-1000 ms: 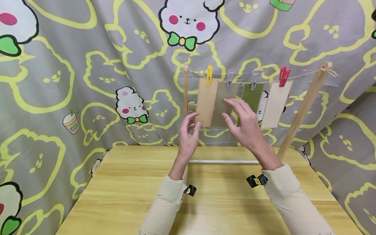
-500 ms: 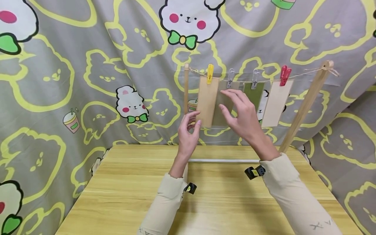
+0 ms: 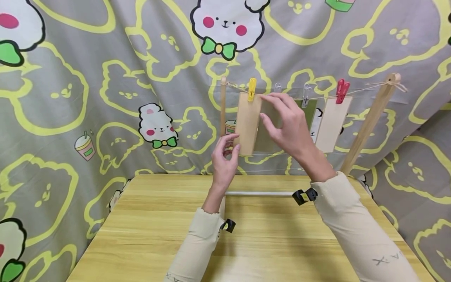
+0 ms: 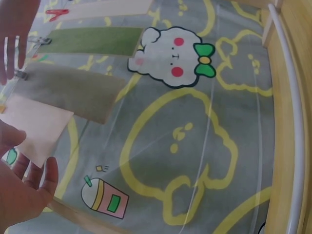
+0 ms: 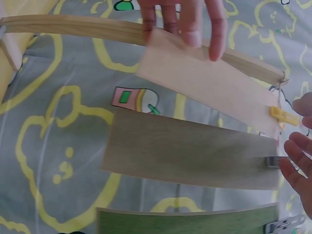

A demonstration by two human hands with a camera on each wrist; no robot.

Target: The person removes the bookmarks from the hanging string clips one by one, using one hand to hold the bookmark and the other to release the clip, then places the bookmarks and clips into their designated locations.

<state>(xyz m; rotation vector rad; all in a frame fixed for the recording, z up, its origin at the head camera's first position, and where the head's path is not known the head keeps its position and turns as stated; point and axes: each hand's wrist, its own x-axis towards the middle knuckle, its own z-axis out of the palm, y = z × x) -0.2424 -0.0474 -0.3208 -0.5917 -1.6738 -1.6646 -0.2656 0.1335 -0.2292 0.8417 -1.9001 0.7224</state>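
Observation:
A tan rectangular card [image 3: 248, 124] hangs from a string under a yellow clothespin [image 3: 251, 90]. At its lower left edge, my left hand [image 3: 226, 158] has loosely bent fingers and thumb around the card's edge, with no clear pinch. My right hand [image 3: 289, 125] reaches up at the card's upper right, with fingertips beside its edge and a gap between thumb and fingers. Whether those fingertips touch the card is unclear. The right wrist view shows the tan card tilted beside a grey-brown card [image 5: 190, 148], which my right hand partly covers in the head view.
A green card [image 4: 92, 41] hangs from a clear clothespin [image 3: 305, 96], and a cream card [image 3: 332, 125] from a red one. Wooden posts [image 3: 370, 121] hold up the string. A white rod [image 3: 260, 193] crosses the wooden table [image 3: 158, 219]. Patterned curtain hangs behind.
My right hand has moved up and left, from in front of the grey-brown card to the tan card's upper right edge. The tan card has shifted slightly; my left hand has barely moved.

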